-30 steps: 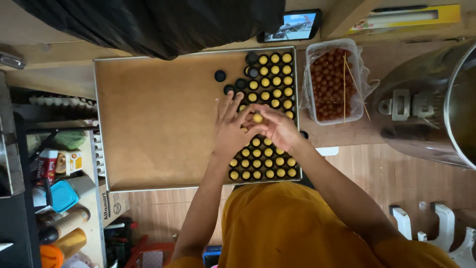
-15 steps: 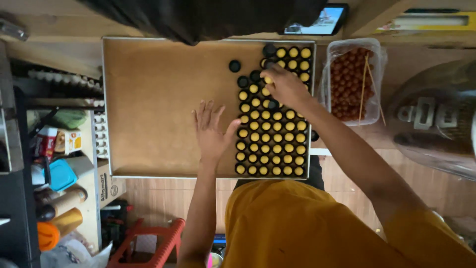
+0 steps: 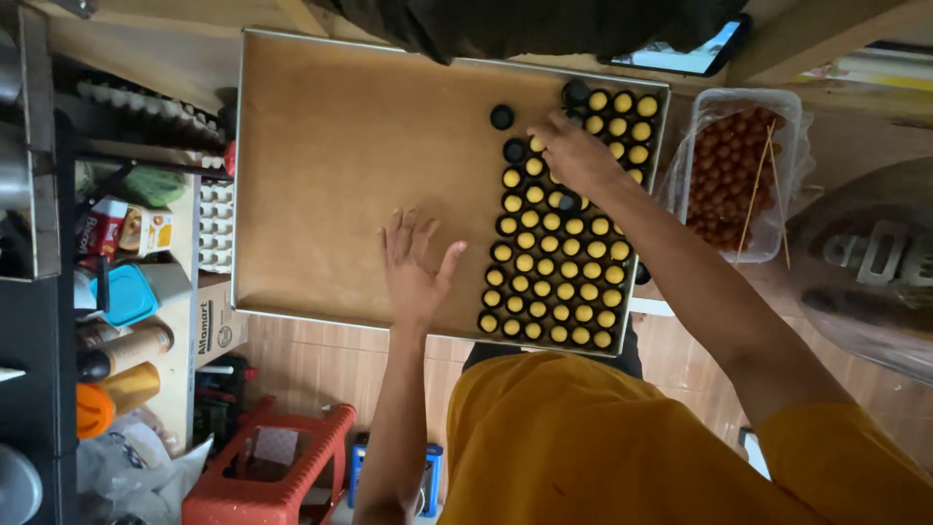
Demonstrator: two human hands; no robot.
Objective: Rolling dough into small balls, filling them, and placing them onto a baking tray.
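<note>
Nearest the camera: person's orange shirt (image 3: 583,437) fills the lower frame, both arms reaching up over a large metal tray (image 3: 255,175) lined with brown paper (image 3: 360,165). Below left on the floor, red plastic stool (image 3: 267,462).

Left hand (image 3: 413,267) lies flat on the bare paper, fingers spread, holding nothing, just left of the pastry rows.

Pastries (image 3: 559,267): small black cups with yellow filling, packed in rows down the right side of the tray, from its near edge to its far right corner. A few black cups without yellow (image 3: 501,117) sit at the top left of the block, slightly apart.

Right hand (image 3: 573,156) is farther up, over the upper rows, fingers curled down onto the cups; cannot tell if it grips one.

Right of the tray: clear plastic tub (image 3: 743,165) of reddish-brown balls, thin sticks lying across it. Far right, big metal pot (image 3: 865,262), blurred.

Left side: shelf (image 3: 126,292) with bottles, boxes, blue container.

Far edge: phone (image 3: 680,53) lying beside dark cloth.
</note>
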